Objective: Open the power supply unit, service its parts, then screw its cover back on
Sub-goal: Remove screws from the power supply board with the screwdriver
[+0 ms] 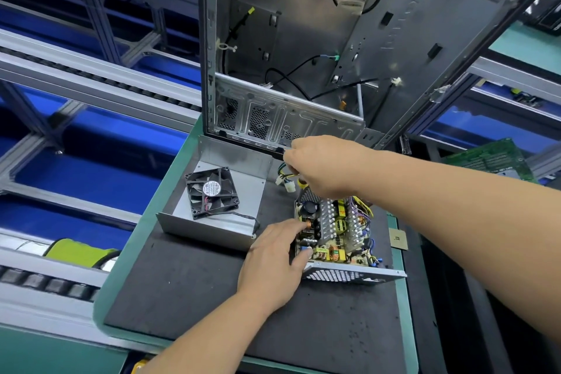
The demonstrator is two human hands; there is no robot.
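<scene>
Power supply unit (pixel 334 237) uncovered, left hand (pixel 273 261) fingers extended touching its edge; right hand (pixel 321 167) pinching wires (pixel 283 171)

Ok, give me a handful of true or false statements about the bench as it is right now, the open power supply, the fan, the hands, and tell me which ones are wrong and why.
1. The power supply has its cover off, circuit board exposed. True.
2. The fan is mounted inside the power supply. False: it lies in the removed cover, to the left, with its wire trailing toward the unit.
3. The right hand holds a bundle of cables behind the unit. True.
4. The left hand holds a screwdriver. False: it holds no tool; its fingers rest on the unit's left edge.
5. An open computer case stands behind the mat. True.
</scene>
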